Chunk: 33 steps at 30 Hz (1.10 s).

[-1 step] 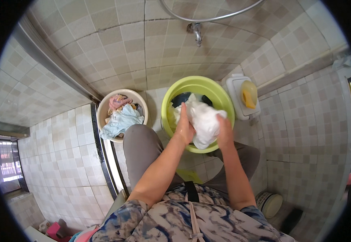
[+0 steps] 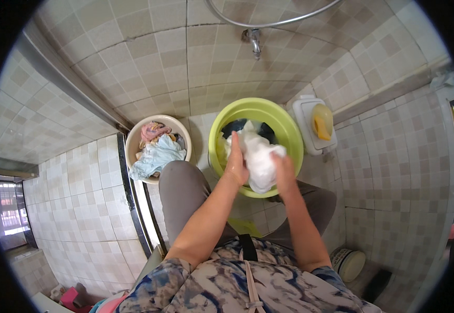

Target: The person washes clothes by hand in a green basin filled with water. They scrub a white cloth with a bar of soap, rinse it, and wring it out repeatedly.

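Between my two hands is a bunched white cloth, covered in what looks like suds, over the near part of a lime-green basin. My left hand presses along the cloth's left side, its fingers pointing away from me. On the right side, my right hand grips the cloth; its fingertips are slightly blurred and partly sunk into it. Dark fabric lies deeper in the basin behind the white cloth, which hides much of the basin's inside.
A cream basin of mixed clothes stands to the left, beside my knee. Right of the green basin is a white lidded container with a yellow scoop-like item on top. A tap juts from the tiled wall, below a metal hose.
My right hand has moved left toward my left hand, and the white cloth between them is bunched narrower. More dark fabric shows behind it.
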{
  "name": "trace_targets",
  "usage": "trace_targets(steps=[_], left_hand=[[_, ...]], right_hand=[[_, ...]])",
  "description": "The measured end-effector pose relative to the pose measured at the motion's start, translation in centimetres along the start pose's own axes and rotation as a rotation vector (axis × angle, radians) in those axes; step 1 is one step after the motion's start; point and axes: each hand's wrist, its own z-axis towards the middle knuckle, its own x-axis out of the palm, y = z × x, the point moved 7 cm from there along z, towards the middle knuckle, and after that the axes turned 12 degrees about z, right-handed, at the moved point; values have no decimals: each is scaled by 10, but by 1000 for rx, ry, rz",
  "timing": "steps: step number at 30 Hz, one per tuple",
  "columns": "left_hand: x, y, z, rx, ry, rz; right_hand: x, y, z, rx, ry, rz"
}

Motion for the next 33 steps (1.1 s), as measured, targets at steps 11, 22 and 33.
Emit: trace_targets(steps=[11,22,33], left_hand=[[-28,13,11,-64,41,-142],[-45,39,27,84,409,-221],[-8,16,-6,-59,-194,-83]], right_hand=[[94,36,-22,-803,20,-770],[116,45,-63,-869,62,-649],[21,30,60,-431,-241,-566]])
